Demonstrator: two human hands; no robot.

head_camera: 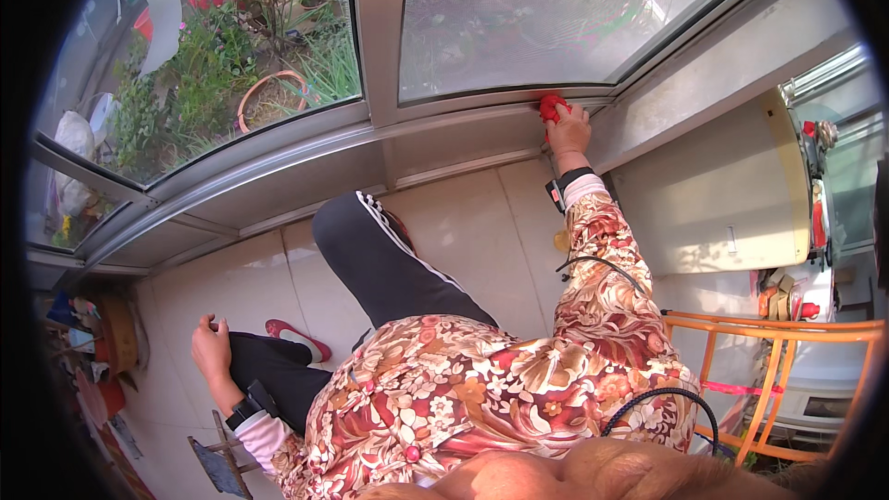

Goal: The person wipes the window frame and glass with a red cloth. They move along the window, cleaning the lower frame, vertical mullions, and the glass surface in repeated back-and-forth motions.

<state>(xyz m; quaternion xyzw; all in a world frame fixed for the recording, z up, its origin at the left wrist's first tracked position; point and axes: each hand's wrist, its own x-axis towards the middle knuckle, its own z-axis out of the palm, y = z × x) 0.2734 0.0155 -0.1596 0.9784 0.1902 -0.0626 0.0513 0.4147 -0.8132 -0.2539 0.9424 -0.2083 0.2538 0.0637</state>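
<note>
A crumpled red cloth (553,108) is in my right hand (571,130), pressed against the metal window frame (479,110) near its right corner, under a screened pane. The fingers are bent over the cloth, and part of it hangs below them. My left hand (212,351) rests by my left knee, over the tiled floor, with its fingers loosely curled and nothing seen in it. Each wrist wears a black band. Beyond the glass (229,48) at the upper left, flowers and green plants are visible.
A small stool (221,462) stands by my left forearm. Pots and mixed items crowd the far left. To the right are a pale cabinet-like panel (715,201) and an orange metal frame (771,326). A low ledge runs along the window above the tiled floor (458,222).
</note>
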